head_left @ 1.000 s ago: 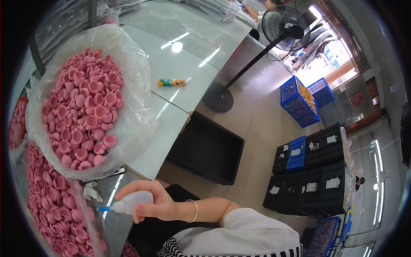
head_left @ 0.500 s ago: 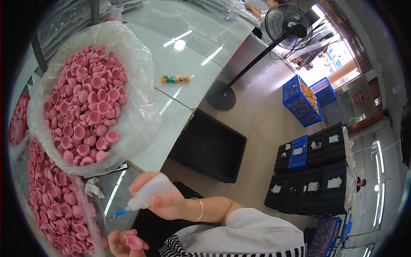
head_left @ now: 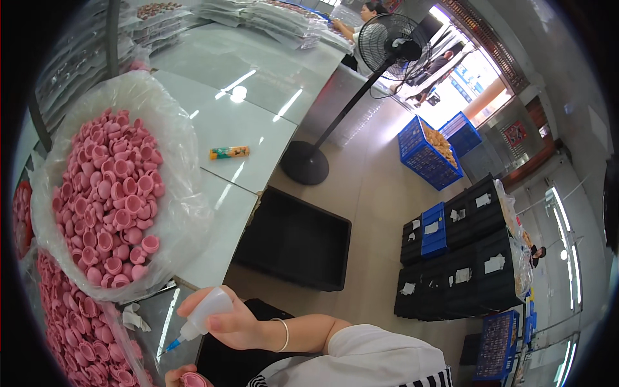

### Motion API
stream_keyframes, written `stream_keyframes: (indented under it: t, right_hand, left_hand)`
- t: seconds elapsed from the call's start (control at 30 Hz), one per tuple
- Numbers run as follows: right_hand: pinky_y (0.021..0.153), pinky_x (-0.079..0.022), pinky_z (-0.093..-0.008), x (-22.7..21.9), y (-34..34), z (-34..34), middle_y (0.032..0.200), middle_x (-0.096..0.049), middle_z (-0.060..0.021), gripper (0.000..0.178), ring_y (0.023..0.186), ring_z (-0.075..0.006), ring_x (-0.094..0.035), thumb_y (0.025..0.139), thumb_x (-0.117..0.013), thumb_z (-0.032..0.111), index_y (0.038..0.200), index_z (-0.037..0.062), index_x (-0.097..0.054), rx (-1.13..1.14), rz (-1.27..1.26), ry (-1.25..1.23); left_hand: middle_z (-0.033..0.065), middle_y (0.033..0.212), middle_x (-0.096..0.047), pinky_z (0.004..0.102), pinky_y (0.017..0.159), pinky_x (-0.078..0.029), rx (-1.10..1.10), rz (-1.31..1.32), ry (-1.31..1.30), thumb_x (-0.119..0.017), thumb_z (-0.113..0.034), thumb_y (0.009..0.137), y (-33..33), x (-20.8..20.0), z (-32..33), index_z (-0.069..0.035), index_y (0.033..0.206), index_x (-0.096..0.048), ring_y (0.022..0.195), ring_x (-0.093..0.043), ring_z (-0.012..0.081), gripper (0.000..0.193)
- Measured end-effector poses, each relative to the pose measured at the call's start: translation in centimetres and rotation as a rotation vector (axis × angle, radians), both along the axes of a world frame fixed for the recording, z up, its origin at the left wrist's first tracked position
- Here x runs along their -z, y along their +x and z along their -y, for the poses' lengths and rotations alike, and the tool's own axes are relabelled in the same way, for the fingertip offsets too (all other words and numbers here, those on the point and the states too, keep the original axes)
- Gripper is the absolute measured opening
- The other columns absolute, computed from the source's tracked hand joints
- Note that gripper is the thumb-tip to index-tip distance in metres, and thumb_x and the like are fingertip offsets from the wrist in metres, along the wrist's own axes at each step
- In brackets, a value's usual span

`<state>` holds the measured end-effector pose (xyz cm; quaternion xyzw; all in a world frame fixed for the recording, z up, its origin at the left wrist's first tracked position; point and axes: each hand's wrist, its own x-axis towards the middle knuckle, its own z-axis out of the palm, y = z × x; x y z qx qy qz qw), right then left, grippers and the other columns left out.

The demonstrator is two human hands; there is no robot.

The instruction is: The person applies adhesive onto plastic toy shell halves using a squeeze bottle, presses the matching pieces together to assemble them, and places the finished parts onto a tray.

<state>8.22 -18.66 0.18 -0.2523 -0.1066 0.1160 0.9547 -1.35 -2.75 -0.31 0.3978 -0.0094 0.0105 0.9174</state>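
Observation:
My right hand [head_left: 237,327] is closed round a white squeeze bottle [head_left: 211,311], tilted so its blue needle tip [head_left: 173,345] points down and to the left. Below the tip, at the lower edge, my left hand [head_left: 172,377] grips a pink hollow cup-shaped piece [head_left: 193,380]; both are partly cut off by the picture's edge. The needle and the pink piece are apart. Many similar pink cup-shaped pieces [head_left: 106,193] lie heaped in a clear plastic bag [head_left: 177,193] on the table to the left. Another heap of pink pieces [head_left: 77,332] lies nearer me.
A small green and orange tube [head_left: 229,152] lies on the pale table [head_left: 225,213]. Beside the table is a black crate [head_left: 293,242]. Beyond it stand a pedestal fan [head_left: 393,48], blue crates [head_left: 429,155] and stacked black crates [head_left: 461,258]. A person [head_left: 366,29] is at the far end.
The view has shifted, so the table and bags sit lower and further left. My left hand with the pink piece is now lower, mostly out of view. The bottle stays in my right hand.

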Motion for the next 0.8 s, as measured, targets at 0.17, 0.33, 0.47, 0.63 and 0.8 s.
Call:
stream_keyframes:
  t: [0.17, 0.33, 0.47, 0.63, 0.8]
  right_hand:
    - [0.065, -0.041, -0.0191, 0.1, -0.1, -0.3, 0.093, -0.059, -0.0054, 0.042, 0.08, -0.0087, -0.055, 0.074, -0.066, 0.024, 0.104, -0.0023, -0.055, 0.085, -0.032, -0.036]
    - [0.079, -0.042, -0.0296, -0.2, -0.6, -1.0, 0.103, -0.056, -0.0125, 0.044, 0.094, -0.0183, -0.054, 0.068, -0.07, 0.022, 0.101, -0.005, -0.056, 0.04, -0.057, -0.003]
    - [0.062, -0.042, -0.0254, -0.3, -0.7, -0.3, 0.086, -0.059, -0.0103, 0.042, 0.073, -0.0152, -0.054, 0.069, -0.069, 0.031, 0.087, -0.0054, -0.061, 0.216, 0.124, -0.184]
    - [0.043, -0.032, -0.0281, -2.4, -0.5, 0.2, 0.056, -0.05, -0.0069, 0.066, 0.046, -0.0176, -0.043, 0.073, -0.057, 0.059, 0.078, -0.0064, -0.062, 0.407, 0.561, -0.621]
    - [0.038, -0.031, -0.0252, -2.4, -0.8, -1.2, 0.054, -0.049, -0.0033, 0.064, 0.044, -0.0152, -0.045, 0.077, -0.048, 0.06, 0.078, -0.0014, -0.063, 0.475, 0.696, -0.735]
  left_hand:
    - [0.0186, 0.111, -0.051, 0.0254, 0.069, -0.045, 0.095, 0.038, -0.132, -0.065, -0.009, 0.077, 0.2, 0.5, -0.4, -0.001, 0.119, -0.043, 0.085, -0.052, 0.0203, 0.048]
    - [0.0188, 0.11, -0.053, 0.0181, 0.054, -0.04, -0.201, -0.086, 0.162, -0.065, -0.011, 0.072, -0.8, 3.2, -1.4, 0.001, 0.121, -0.039, 0.066, -0.05, 0.0105, 0.057]
    - [0.0183, 0.096, -0.06, 0.0307, 0.063, -0.051, -0.24, -0.144, 0.204, -0.075, -0.018, 0.067, 0.3, -0.4, 0.7, 0.002, 0.107, -0.047, 0.076, -0.06, 0.0207, 0.053]
    - [0.0249, 0.117, -0.049, 0.0359, 0.092, -0.042, -0.073, 0.039, 0.038, -0.061, 0.011, 0.072, 0.9, -0.5, 0.2, 0.005, 0.113, -0.044, 0.108, -0.051, 0.0259, 0.045]
    - [0.0252, 0.12, -0.047, 0.0338, 0.09, -0.044, -0.053, 0.027, 0.068, -0.055, 0.014, 0.074, 0.8, -0.5, -0.4, 0.005, 0.114, -0.045, 0.107, -0.052, 0.0232, 0.042]
